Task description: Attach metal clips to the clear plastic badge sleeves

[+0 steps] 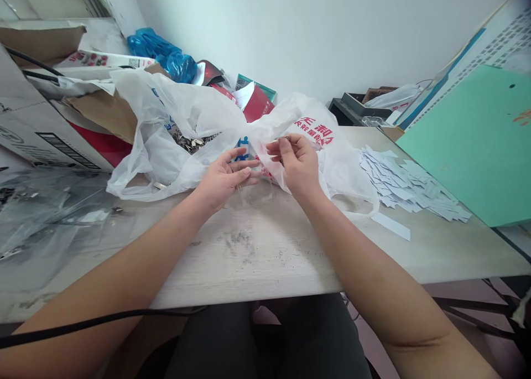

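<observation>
A white plastic carrier bag (186,130) with red print lies gathered on the table, holding a heap of small metal pieces (188,142) in its opening. My right hand (296,163) hangs over the bag's knotted-looking middle, its fingertips pinched on a tiny metal piece (282,159), mostly hidden by the fingers. My left hand (226,177) is palm up just beside it, fingers curled and apart, touching the bag's edge. A thin gold-coloured sliver shows below those fingers, too small to name.
A pile of white paper slips (409,184) lies right of the bag, beside a green board (468,141). Clear plastic sheeting (50,213) with metal bits covers the table's left side. Cardboard boxes (41,119), a blue plastic bag (161,55) and a black cable (95,319) surround the table.
</observation>
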A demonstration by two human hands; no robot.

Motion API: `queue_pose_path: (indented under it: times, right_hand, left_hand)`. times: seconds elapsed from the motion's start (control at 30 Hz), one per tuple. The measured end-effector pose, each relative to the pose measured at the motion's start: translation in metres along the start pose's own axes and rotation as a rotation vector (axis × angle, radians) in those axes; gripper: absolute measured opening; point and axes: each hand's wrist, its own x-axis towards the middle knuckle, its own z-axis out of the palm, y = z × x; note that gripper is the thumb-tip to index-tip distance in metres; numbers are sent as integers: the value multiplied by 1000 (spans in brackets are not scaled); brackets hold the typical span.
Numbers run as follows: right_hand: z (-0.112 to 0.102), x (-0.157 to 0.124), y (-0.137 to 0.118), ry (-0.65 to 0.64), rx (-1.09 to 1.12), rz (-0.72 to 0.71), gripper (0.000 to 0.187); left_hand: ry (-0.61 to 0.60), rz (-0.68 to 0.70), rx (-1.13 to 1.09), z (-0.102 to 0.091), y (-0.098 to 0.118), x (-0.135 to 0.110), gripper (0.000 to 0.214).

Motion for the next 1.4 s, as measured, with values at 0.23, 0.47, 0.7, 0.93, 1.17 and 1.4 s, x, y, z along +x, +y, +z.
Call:
queue_pose_path:
  times: [0.23,0.47,0.7,0.93,1.17,1.4]
  right_hand:
    - [2,-7,0,-173,-272,-138,21]
    - [5,-11,2,-224,-336,-90,18]
    - [-4,-5,-3,32,-201,-103,24]
    - [0,-8,-27,-143,-37,192,31]
    - [12,-17,-28,-331,-24,434,36]
    - [11,-16,-30,-301,-20,448,39]
  left_hand:
    - [157,-15,134,-2,6,0,40]
    - [-35,-35,-38,3,7,-5,47]
    - [25,-92,25,0,3,-1,21]
    - [72,33,192,-6,-2,2,17]
    - [-35,151,373,-7,-13,2,21]
    - [-46,243,612,-9,-12,-3,26]
